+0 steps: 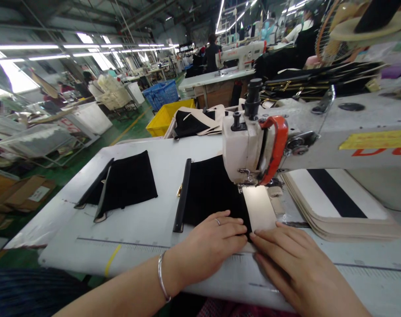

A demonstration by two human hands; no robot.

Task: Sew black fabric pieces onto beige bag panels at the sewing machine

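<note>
My left hand (213, 242) lies flat with fingers stretched over the lower right corner of a black fabric panel (210, 189). A dark strip with a gold-coloured zipper pull (179, 190) edges that panel's left side. My right hand (293, 255) rests with fingers extended on the near end of a cream strip (260, 208), close to the black panel's edge. Both pieces meet under the head of a sewing machine (240, 145), whose needle area is partly hidden. Two more black panels (129, 182) with dark edging lie overlapped to the left.
A stack of cream panels with a black stripe (339, 198) sits right of the needle. Printed rulers (147, 245) run along the table's front. Beyond the table stand a yellow crate (167, 116) and a blue basket (161, 93). Other people work at machines farther back.
</note>
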